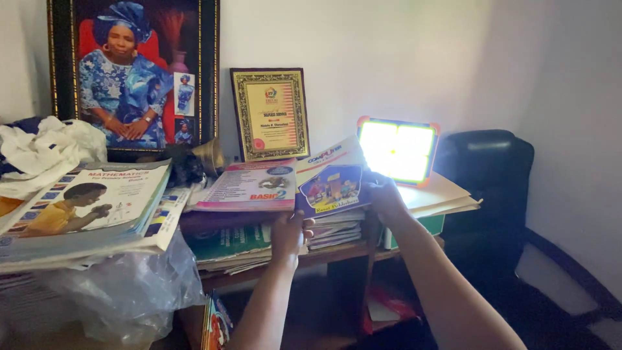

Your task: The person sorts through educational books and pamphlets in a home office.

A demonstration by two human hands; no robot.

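At centre frame, a person reaches both arms up to a crowded wooden shelf [337, 254]. Left hand [289, 234] presses against the front edge of a book stack [259, 227], thumb and fingers curled onto a pink workbook [254, 185] lying on top. Right hand [383, 194] closes on the right edge of a blue booklet [332, 188], fingers wrapped behind it, just below a glowing orange-rimmed lamp [397, 150] at centre right. The booklet lies tilted on the stack, overlapping the workbook's right side.

Both books look thin and soft-covered: light, floppy, likely to sag or slide off the pile unless gripped at the spine or supported flat from beneath. Glossy covers may slip against each other.

Upper left, a framed portrait [133, 71] leans on the wall beside a framed certificate [270, 113]. Lower left, a maths textbook [84, 204] tops another heap above a clear plastic bag [123, 291]; white cloth [45, 152] bunches behind. A dark armchair [492, 188] fills the right.
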